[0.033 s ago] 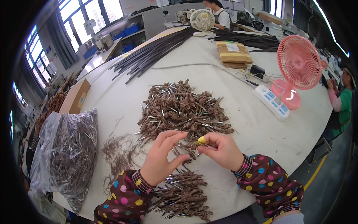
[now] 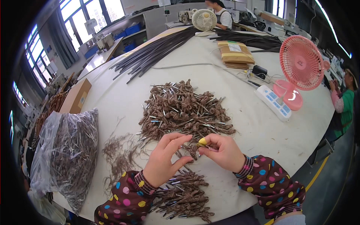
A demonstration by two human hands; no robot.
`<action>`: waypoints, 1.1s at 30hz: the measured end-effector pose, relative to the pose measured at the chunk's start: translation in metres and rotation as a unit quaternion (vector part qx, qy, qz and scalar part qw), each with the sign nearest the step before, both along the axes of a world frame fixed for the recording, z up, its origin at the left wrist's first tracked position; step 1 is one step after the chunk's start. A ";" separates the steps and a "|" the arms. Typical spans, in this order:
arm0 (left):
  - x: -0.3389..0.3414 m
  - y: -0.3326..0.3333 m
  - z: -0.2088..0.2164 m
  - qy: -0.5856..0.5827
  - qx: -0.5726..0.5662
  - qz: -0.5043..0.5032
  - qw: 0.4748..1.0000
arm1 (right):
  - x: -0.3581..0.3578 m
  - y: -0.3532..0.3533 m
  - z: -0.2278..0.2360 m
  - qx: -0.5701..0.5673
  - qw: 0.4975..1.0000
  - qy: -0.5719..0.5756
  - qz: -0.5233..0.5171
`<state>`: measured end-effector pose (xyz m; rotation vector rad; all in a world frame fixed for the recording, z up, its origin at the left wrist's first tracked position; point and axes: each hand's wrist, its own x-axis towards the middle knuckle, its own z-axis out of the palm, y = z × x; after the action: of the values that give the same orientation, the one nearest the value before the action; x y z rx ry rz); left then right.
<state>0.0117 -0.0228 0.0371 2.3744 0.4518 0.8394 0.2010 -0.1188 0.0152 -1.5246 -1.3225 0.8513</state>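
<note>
My right hand (image 2: 225, 153) pinches a brown knotted cord (image 2: 192, 149) between thumb and index finger. Something yellow (image 2: 202, 141) covers or sits at that index fingertip; I cannot tell which. Close on the left, my left hand (image 2: 163, 159) has its thumb and fingers apart, the fingertips beside the knot and nothing visibly gripped. Beyond both hands lies a large heap of brown knotted cords (image 2: 183, 108) with shiny metal tips. A smaller, more orderly pile of knotted cords (image 2: 187, 195) lies below my hands, between the forearms.
Loose brown thread scraps (image 2: 122, 153) lie left of my hands, by a clear plastic bag (image 2: 75, 157) full of cords. On the right stand a white power strip (image 2: 273, 103) and a pink fan (image 2: 301, 63). Dark strips (image 2: 157, 52) and a brown-paper package (image 2: 235, 52) lie farther back.
My left hand has shifted slightly to the right, closer to the knotted cord. My right hand stays in nearly the same place, still pinching it.
</note>
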 end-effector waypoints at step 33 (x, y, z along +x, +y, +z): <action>0.002 0.002 -0.006 -0.070 0.084 0.053 0.993 | -0.017 -0.003 0.000 0.034 0.996 0.059 -0.049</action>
<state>0.0133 -0.0211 0.0314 2.4391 0.4688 1.1251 0.1836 -0.1222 0.0151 -1.4508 -1.1711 0.8133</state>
